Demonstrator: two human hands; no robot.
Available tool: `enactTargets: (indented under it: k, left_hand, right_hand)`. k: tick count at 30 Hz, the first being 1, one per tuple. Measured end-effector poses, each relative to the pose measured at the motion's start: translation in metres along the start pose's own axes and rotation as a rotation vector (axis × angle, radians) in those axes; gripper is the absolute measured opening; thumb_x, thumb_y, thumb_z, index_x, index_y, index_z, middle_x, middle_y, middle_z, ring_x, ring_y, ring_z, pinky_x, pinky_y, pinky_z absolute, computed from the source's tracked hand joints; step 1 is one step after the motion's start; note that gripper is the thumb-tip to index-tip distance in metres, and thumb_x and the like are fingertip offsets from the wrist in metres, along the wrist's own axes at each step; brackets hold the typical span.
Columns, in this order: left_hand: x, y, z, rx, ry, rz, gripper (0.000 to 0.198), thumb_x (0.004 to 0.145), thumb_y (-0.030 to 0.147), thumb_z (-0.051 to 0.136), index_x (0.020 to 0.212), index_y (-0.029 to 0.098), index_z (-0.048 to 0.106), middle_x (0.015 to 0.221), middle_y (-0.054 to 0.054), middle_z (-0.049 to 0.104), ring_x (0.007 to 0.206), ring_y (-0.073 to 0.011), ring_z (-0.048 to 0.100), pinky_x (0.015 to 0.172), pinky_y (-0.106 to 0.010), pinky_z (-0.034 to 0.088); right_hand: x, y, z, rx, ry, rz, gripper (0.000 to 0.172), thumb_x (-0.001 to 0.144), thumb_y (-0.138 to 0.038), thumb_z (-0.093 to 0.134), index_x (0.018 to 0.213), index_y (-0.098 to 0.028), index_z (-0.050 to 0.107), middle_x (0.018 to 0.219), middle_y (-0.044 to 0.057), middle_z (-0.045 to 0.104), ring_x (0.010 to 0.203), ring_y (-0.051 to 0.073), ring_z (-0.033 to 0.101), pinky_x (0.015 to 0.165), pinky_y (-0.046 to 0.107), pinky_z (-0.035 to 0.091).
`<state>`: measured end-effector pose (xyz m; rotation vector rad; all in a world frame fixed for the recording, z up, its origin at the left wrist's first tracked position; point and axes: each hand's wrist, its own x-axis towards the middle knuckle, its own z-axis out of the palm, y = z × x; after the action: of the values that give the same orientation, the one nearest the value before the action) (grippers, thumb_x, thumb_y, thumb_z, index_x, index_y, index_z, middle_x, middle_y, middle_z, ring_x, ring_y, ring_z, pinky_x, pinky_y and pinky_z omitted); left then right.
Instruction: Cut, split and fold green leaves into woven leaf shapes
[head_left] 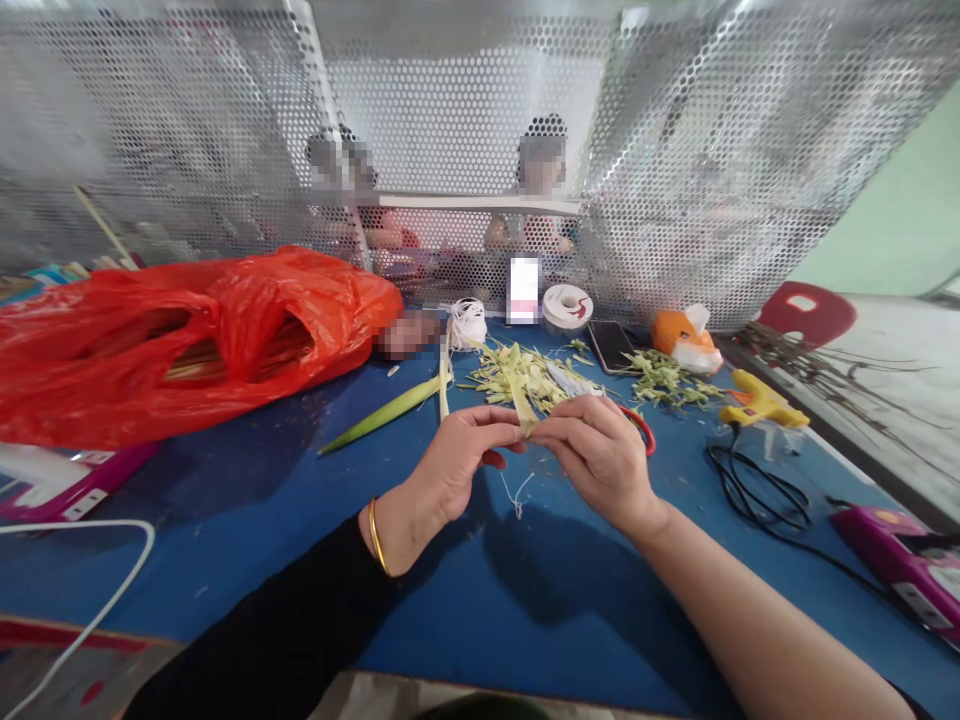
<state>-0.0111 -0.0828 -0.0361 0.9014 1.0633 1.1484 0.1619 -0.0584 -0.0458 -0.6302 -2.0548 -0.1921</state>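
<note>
My left hand [461, 455] and my right hand [600, 455] meet over the middle of the blue table. Both pinch a pale yellow-green leaf strip [520, 392] between their fingertips, its upper end standing up. Below the fingers a bit of white thread [517, 492] shows. Behind the hands lies a heap of cut leaf pieces [491, 372]. A long green husk leaf [386, 415] rests to the left, near a pale upright strip [443, 375]. Red scissor handles [646, 432] show partly behind my right hand.
A red plastic bag [315, 290] fills the left. At the back stand white string [468, 322], a ribbon roll [568, 306] and a phone [611, 346]. On the right are a yellow glue gun [765, 400], its black cord [750, 495] and a purple power strip [900, 560].
</note>
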Motion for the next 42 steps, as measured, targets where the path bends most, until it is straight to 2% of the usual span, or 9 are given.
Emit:
enactTargets:
  k: [4,10,18,26,31,34,36,38,42]
  left_hand:
    - [0.000,-0.004,0.002,-0.039,-0.004,0.029,0.012,0.063,0.024,0.076,0.071,0.017,0.071,0.069,0.000,0.065,0.066,-0.0127,0.061,0.056,-0.023,0.037]
    - [-0.001,-0.006,0.007,-0.064,0.094,0.063,0.013,0.057,0.018,0.078,0.067,0.016,0.069,0.063,0.001,0.065,0.062,-0.0114,0.059,0.057,-0.023,0.040]
    - [-0.003,-0.010,0.012,0.010,0.165,0.174,0.011,0.059,0.020,0.078,0.068,0.017,0.073,0.065,0.000,0.068,0.062,-0.0123,0.058,0.064,-0.026,0.047]
    - [-0.002,-0.012,0.011,-0.010,0.159,0.189,0.010,0.060,0.020,0.077,0.069,0.017,0.074,0.062,0.000,0.070,0.060,-0.0124,0.061,0.066,-0.026,0.050]
    - [-0.001,-0.012,0.011,0.026,0.119,0.200,0.015,0.058,0.015,0.077,0.073,0.018,0.075,0.070,0.000,0.073,0.066,-0.0130,0.064,0.070,-0.026,0.050]
    - [-0.002,-0.010,0.011,0.061,0.128,0.212,0.013,0.060,0.015,0.075,0.073,0.018,0.075,0.071,-0.001,0.074,0.067,-0.0138,0.064,0.070,-0.026,0.051]
    - [-0.003,-0.009,0.011,0.079,0.134,0.217,0.012,0.062,0.017,0.075,0.074,0.018,0.075,0.071,-0.001,0.074,0.067,-0.0140,0.064,0.070,-0.026,0.051]
    - [-0.003,-0.007,0.011,0.089,0.143,0.221,0.012,0.062,0.018,0.075,0.075,0.018,0.075,0.070,-0.001,0.073,0.066,-0.0139,0.064,0.070,-0.026,0.051]
    - [-0.003,-0.005,0.011,0.068,0.154,0.207,0.012,0.061,0.020,0.076,0.073,0.017,0.075,0.069,-0.002,0.073,0.067,-0.0161,0.065,0.070,-0.028,0.052]
  right_hand:
    - [0.002,0.000,0.002,0.021,0.002,0.025,0.013,0.090,-0.015,0.058,0.080,-0.018,0.066,0.076,0.005,0.064,0.071,0.018,0.059,0.065,0.033,0.045]
    - [0.001,-0.002,0.004,0.029,-0.005,0.043,0.016,0.090,-0.013,0.055,0.078,-0.019,0.064,0.075,0.004,0.064,0.072,0.019,0.061,0.066,0.033,0.045]
    - [0.002,-0.008,0.006,0.174,-0.087,0.297,0.017,0.088,-0.013,0.055,0.075,-0.021,0.060,0.076,0.004,0.059,0.072,0.018,0.057,0.066,0.033,0.045]
    - [0.004,-0.014,0.004,0.319,-0.105,0.526,0.019,0.083,-0.008,0.058,0.068,-0.020,0.056,0.073,0.001,0.056,0.067,0.016,0.055,0.064,0.029,0.043]
    - [0.003,-0.014,0.006,0.304,-0.093,0.598,0.018,0.081,-0.011,0.059,0.066,-0.020,0.056,0.073,0.001,0.059,0.068,0.017,0.057,0.064,0.029,0.043]
    - [0.002,-0.014,0.011,0.304,-0.045,0.694,0.013,0.080,-0.017,0.062,0.067,-0.020,0.061,0.070,0.002,0.063,0.068,0.018,0.058,0.064,0.031,0.044]
    - [0.001,-0.014,0.014,0.385,0.035,0.799,0.006,0.076,-0.023,0.066,0.073,-0.020,0.063,0.068,0.001,0.063,0.064,0.018,0.058,0.060,0.030,0.044]
    - [0.000,-0.015,0.015,0.532,0.066,0.886,0.010,0.074,-0.027,0.069,0.077,-0.019,0.063,0.066,0.000,0.062,0.060,0.017,0.055,0.054,0.028,0.043]
    - [0.000,-0.015,0.016,0.632,0.025,0.887,0.005,0.076,-0.023,0.063,0.075,-0.019,0.065,0.069,0.000,0.062,0.064,0.016,0.056,0.059,0.028,0.045]
